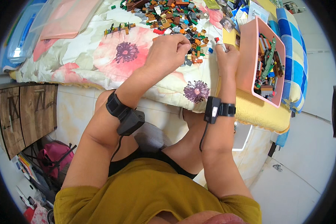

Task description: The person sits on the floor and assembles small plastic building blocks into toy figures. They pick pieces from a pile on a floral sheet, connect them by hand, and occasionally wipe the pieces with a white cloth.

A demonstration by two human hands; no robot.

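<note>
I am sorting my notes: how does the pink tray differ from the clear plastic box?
The pink tray is opaque, holds building bricks and stands tilted beside the right hand. The clear plastic box is see-through with bluish parts and lies far left, away from the hands. Both rest at the bed's edges.

A heap of small multicoloured building bricks [175, 18] lies scattered on the flowered bedspread [100, 52], some just beside the hands.
</note>
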